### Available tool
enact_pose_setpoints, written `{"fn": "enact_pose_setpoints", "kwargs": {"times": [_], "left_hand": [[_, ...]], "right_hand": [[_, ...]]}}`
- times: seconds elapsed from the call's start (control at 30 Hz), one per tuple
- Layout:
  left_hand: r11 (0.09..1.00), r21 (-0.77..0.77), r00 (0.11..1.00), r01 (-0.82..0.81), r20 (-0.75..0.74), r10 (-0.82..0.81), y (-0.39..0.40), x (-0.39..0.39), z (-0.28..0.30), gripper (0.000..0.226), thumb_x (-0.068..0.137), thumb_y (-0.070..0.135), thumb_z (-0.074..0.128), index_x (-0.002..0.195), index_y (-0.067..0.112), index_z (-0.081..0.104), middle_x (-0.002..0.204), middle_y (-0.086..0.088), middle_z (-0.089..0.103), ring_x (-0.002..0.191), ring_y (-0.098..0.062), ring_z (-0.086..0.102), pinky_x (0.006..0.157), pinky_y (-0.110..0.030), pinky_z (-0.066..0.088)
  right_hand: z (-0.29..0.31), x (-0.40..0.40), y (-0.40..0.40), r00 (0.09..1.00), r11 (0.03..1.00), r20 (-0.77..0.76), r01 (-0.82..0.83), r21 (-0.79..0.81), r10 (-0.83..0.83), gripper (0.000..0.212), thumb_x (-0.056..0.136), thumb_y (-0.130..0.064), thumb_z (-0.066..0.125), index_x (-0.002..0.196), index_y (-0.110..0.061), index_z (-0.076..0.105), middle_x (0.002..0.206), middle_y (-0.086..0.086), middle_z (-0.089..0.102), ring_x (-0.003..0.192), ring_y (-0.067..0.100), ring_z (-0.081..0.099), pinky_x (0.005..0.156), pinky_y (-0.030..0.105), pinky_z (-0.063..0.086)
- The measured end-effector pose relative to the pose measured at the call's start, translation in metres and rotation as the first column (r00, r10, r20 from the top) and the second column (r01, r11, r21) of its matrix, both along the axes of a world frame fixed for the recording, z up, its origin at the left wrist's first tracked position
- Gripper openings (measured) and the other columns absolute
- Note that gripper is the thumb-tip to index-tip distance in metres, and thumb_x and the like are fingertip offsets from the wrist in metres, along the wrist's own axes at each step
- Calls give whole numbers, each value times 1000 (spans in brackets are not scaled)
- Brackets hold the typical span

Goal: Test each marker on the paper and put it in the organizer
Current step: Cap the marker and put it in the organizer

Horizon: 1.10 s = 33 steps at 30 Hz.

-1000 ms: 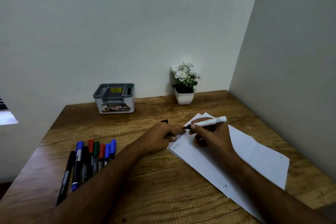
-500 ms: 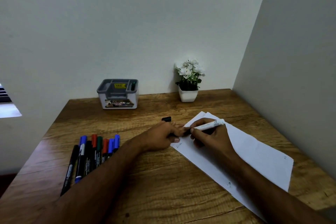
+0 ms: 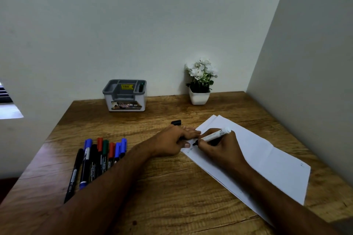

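I am sitting at a brown wooden table (image 3: 172,196) in a corner where two plain pale walls (image 3: 133,25) are meeting. Daylight is coming through a window (image 3: 7,107) on my left.

Table (image 3: 172,187) is brown wood with darker grain streaks. Paper (image 3: 267,158) is plain white with a few tiny dark scribbles near its left corner. The marker (image 3: 215,135) over it is white with a black tip, and a black cap (image 3: 176,122) lies nearby. By the left edge, markers (image 3: 99,158) with blue, red, green and black caps. Organizer (image 3: 125,95) is grey on top, white below, with a yellow sticker. White flowers (image 3: 201,71), green leaves, white pot (image 3: 199,97).
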<state>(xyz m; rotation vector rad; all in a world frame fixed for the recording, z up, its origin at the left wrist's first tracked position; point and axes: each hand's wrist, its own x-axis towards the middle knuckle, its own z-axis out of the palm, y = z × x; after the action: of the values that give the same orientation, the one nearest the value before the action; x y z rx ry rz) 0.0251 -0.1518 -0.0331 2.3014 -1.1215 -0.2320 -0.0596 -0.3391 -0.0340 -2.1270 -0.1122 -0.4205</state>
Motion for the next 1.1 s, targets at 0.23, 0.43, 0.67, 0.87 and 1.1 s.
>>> {"fn": "enact_pose_setpoints", "kwargs": {"times": [0.23,0.43,0.67,0.87,1.1], "left_hand": [[1000,4,1000,-3,8,2,0,2,-1,50,92,8,62,139,22,52,147,8,46,139,-2,34,116,-22,24],[1000,-4,1000,5,16,-5,0,2,-2,49,92,9,63,138,22,52,147,5,47,140,-5,35,117,-26,26],[1000,10,1000,5,18,-5,-1,5,-6,54,92,8,62,141,24,48,148,8,44,141,-2,32,120,-25,21],[1000,0,1000,23,16,-23,0,6,-7,53,91,8,61,140,25,50,148,9,46,141,-5,34,120,-36,26],[1000,1,1000,11,23,-11,0,6,-6,51,92,9,61,139,25,51,147,10,46,140,-4,35,120,-33,25]], "right_hand": [[-2,1,1,1000,996,9,-25,-84,26,5,83,-19,75,81,-14,76,76,-2,74,69,12,70,64,35,59],[-3,2,-1,1000,996,6,-11,-85,12,5,82,-17,74,78,-15,74,73,-3,72,68,13,69,63,36,58],[-2,2,-1,1000,996,-5,10,-88,-11,8,81,-17,76,74,-18,72,70,-4,70,64,12,67,57,28,55],[-1,3,0,1000,998,-13,21,-51,-22,13,81,-16,73,69,-20,69,66,-4,69,59,6,63,53,21,49],[1,2,1,998,997,-32,49,-62,-51,8,81,-16,75,74,-17,72,70,-3,72,65,10,68,57,25,53]]}}
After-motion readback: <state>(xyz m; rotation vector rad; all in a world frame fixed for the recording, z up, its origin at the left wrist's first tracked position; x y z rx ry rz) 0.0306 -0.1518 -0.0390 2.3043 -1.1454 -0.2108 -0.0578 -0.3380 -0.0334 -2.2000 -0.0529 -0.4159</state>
